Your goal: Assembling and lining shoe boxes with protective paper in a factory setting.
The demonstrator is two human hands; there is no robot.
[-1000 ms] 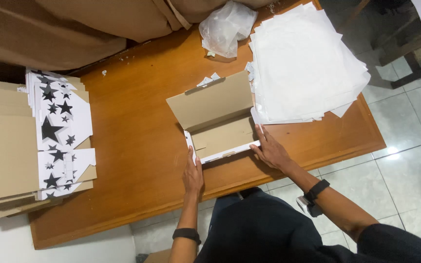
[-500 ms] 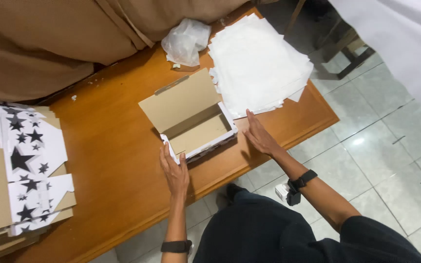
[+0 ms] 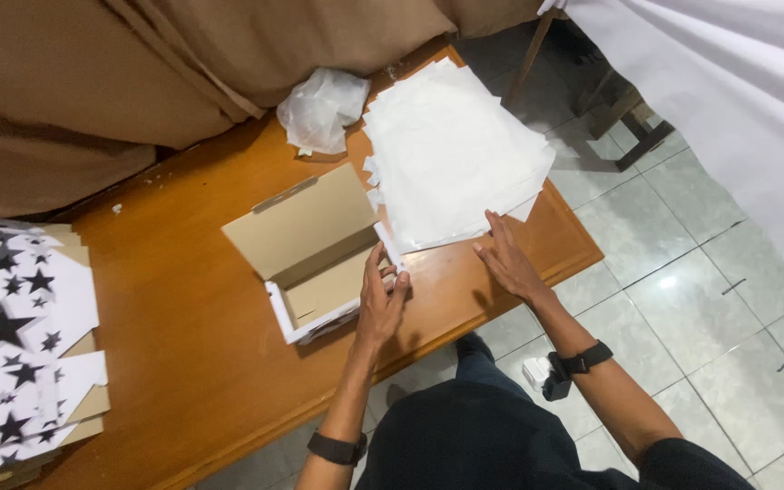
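Observation:
An open cardboard box [image 3: 312,263] with a white outside and brown inside lies on the wooden table [image 3: 183,299], lid tipped back. My left hand [image 3: 381,299] rests on the box's right front corner, fingers curled over its wall. My right hand [image 3: 505,259] lies flat and open at the near edge of a stack of white paper sheets [image 3: 451,150], fingertips touching the lowest sheets. Both wrists wear dark bands.
A crumpled clear plastic bag [image 3: 324,109] sits at the table's back edge by a brown curtain. Flat box blanks printed with black stars [image 3: 24,336] are piled at the left. A white cloth hangs at right over a tiled floor.
My left hand moved from the box's front left to its right front corner. My right hand left the box and went to the edge of the paper stack. The camera view shifted.

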